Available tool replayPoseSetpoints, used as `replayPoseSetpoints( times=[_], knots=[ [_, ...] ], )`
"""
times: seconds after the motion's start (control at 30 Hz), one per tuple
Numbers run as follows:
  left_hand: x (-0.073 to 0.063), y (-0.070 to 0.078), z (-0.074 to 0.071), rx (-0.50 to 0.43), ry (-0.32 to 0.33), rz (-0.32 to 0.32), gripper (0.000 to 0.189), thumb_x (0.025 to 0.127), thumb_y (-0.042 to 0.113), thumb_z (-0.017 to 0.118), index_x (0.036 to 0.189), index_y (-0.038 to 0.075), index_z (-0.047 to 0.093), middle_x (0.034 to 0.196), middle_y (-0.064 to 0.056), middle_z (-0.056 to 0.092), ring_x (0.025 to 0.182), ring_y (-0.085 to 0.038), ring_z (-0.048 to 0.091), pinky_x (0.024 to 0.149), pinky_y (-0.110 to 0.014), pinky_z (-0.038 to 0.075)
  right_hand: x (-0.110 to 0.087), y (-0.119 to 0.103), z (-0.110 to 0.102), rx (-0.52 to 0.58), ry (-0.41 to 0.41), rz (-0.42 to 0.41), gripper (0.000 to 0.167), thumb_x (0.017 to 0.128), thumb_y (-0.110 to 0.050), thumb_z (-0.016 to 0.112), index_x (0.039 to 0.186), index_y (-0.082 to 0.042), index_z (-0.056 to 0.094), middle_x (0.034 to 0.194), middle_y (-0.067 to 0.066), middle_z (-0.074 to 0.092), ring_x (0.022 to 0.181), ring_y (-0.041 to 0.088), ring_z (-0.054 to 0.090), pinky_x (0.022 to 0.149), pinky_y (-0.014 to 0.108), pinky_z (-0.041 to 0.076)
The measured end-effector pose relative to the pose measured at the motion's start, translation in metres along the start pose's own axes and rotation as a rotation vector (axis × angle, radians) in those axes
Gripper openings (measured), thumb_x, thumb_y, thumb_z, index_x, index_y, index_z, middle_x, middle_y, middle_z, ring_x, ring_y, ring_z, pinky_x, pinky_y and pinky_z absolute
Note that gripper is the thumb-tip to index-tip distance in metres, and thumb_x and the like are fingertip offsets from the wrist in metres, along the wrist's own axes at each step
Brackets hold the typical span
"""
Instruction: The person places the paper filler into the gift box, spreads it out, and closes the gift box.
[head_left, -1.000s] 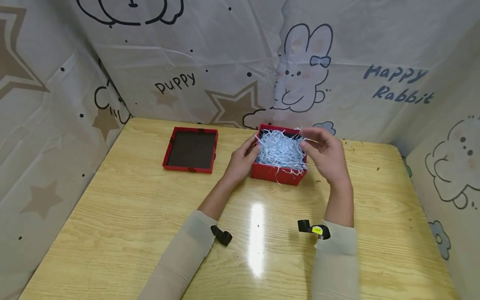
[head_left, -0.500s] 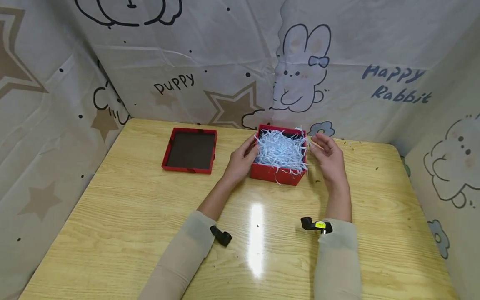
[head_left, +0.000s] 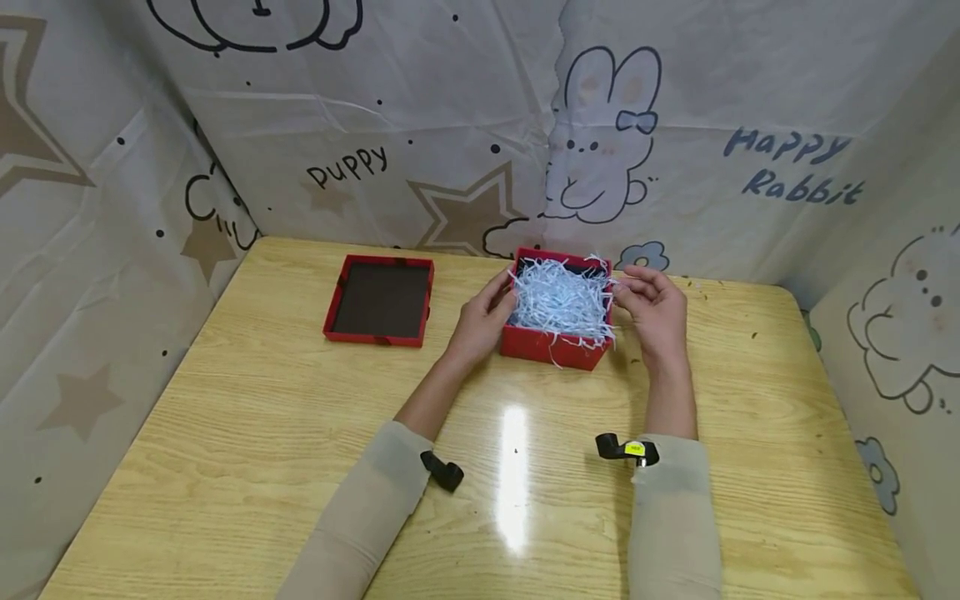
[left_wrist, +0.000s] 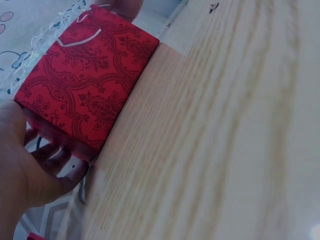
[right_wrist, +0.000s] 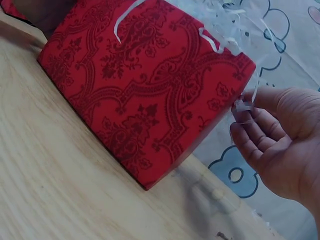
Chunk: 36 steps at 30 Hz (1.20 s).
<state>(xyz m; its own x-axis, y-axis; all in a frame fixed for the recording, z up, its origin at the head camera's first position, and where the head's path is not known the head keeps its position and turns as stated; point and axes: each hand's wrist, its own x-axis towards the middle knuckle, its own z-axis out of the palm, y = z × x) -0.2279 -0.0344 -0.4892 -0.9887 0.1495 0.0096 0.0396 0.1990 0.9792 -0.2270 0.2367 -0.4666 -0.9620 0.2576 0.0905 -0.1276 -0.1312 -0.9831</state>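
Note:
A red box (head_left: 551,346) with a dark floral pattern sits at the far side of the table, heaped with pale shredded paper (head_left: 562,300). My left hand (head_left: 480,325) holds the box's left side, thumb up at the rim and fingers against the wall, as the left wrist view shows. At the right rim, my right hand (head_left: 656,312) has thumb and fingers curled together. In the right wrist view, that right hand (right_wrist: 285,135) pinches pale paper strands (right_wrist: 244,106) just outside the wall. Some strands hang over the front face.
Left of the box lies a red lid (head_left: 378,300), dark inside facing up. The wooden table (head_left: 300,458) ends at a printed cloth backdrop (head_left: 450,125) behind and at both sides. Small dark scraps dot the table on the right.
My right hand has drawn back from over the paper to outside the right rim, then come in close to the rim with its fingertips together. The left hand stays at the box.

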Motion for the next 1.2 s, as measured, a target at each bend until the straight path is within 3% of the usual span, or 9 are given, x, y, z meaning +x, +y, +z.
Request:
replayPoseSetpoints(
  times=[0.23,0.33,0.47,0.57,0.77,0.97,1.2],
  knots=[
    [0.001,0.0,0.002,0.0,-0.009,0.005,0.056,0.11,0.043,0.054,0.164,0.032,0.042,0.161,-0.002,0.051,0.145,-0.02,0.05,0.12,-0.038,0.041,-0.007,-0.022,0.008,-0.077,0.026,-0.108,0.026,0.092,0.008,0.075,0.117,0.002,0.072,0.096,0.007,0.074,0.086,0.015,0.069,0.078,0.021,0.06],
    [0.002,0.0,0.002,-0.013,-0.008,0.013,0.056,0.11,0.042,0.056,0.164,0.031,0.043,0.16,-0.003,0.052,0.144,-0.02,0.052,0.119,-0.038,0.042,-0.011,-0.031,0.018,-0.143,-0.009,-0.152,0.026,0.094,0.004,0.077,0.119,0.002,0.071,0.097,0.002,0.073,0.089,0.015,0.069,0.079,0.019,0.057],
    [0.003,-0.001,0.003,-0.009,-0.001,0.018,0.056,0.11,0.04,0.057,0.163,0.031,0.044,0.159,-0.003,0.053,0.143,-0.018,0.052,0.119,-0.037,0.042,-0.02,-0.035,0.037,-0.27,-0.099,-0.184,0.031,0.096,-0.002,0.076,0.125,0.005,0.068,0.104,0.007,0.073,0.095,0.014,0.067,0.081,0.019,0.054],
    [0.002,-0.001,0.003,-0.005,-0.003,0.026,0.055,0.11,0.038,0.057,0.163,0.032,0.044,0.16,-0.001,0.052,0.144,-0.018,0.052,0.119,-0.036,0.042,-0.027,-0.035,0.052,-0.353,-0.182,-0.178,0.031,0.098,-0.003,0.075,0.127,0.004,0.068,0.11,0.013,0.072,0.098,0.015,0.066,0.083,0.02,0.054],
    [0.002,-0.001,0.002,-0.037,-0.003,0.034,0.053,0.11,0.027,0.055,0.161,0.035,0.046,0.162,0.003,0.049,0.145,-0.017,0.051,0.119,-0.034,0.041,-0.035,-0.036,0.077,-0.486,-0.304,-0.159,0.024,0.101,-0.005,0.072,0.125,-0.003,0.07,0.11,0.012,0.072,0.098,0.02,0.067,0.085,0.022,0.055],
    [0.003,-0.001,-0.001,-0.052,-0.011,0.048,0.053,0.111,0.028,0.053,0.163,0.032,0.044,0.162,0.001,0.049,0.145,-0.017,0.051,0.118,-0.035,0.043,-0.032,-0.033,0.091,-0.581,-0.392,-0.156,0.025,0.1,-0.003,0.071,0.125,-0.004,0.071,0.109,0.012,0.073,0.096,0.025,0.068,0.088,0.035,0.058],
    [0.003,-0.003,-0.003,-0.026,-0.016,0.027,0.052,0.11,0.041,0.055,0.161,0.04,0.044,0.163,0.004,0.047,0.145,-0.017,0.05,0.119,-0.039,0.042,-0.021,-0.032,0.092,-0.707,-0.499,0.011,0.027,0.102,-0.006,0.07,0.129,-0.006,0.067,0.117,0.014,0.071,0.105,0.03,0.067,0.096,0.044,0.058]
  ],
)
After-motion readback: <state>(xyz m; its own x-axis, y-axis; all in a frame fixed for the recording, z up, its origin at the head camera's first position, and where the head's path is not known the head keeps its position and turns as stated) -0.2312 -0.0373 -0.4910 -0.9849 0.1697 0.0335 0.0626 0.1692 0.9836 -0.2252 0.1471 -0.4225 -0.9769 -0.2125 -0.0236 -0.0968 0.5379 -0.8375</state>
